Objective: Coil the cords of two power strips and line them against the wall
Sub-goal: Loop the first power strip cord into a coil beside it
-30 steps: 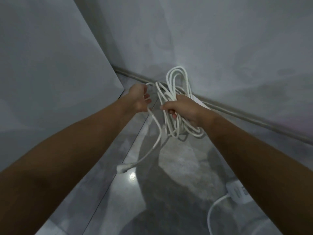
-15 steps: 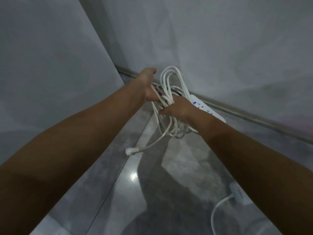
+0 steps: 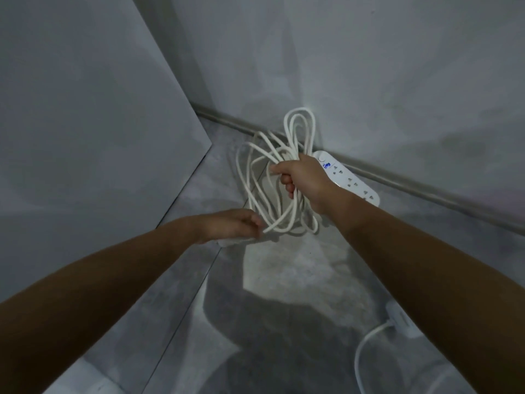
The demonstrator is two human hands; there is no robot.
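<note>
My right hand [image 3: 305, 177] grips a loose bundle of white cord loops [image 3: 272, 194] held above the floor near the wall. The cord belongs to a white power strip [image 3: 353, 182] that lies along the baseboard, partly behind my right wrist. Below and left of the bundle, my left hand [image 3: 235, 223] holds the cord's free end, with the white plug [image 3: 227, 241] showing just under the fingers. A second white power strip [image 3: 400, 322] lies on the floor at the lower right, half hidden by my right forearm, its cord [image 3: 365, 345] curving toward the bottom edge.
A grey wall with a baseboard [image 3: 426, 189] runs from the corner to the right. A large flat grey panel [image 3: 99, 137] stands on the left, close to the bundle. The floor [image 3: 284, 274] is glossy grey tile with a dark shadow across it.
My left hand has dropped from the top of the coil to its lower left and now has the plug end, which dangled free before. The loops have spread wider in my right hand.
</note>
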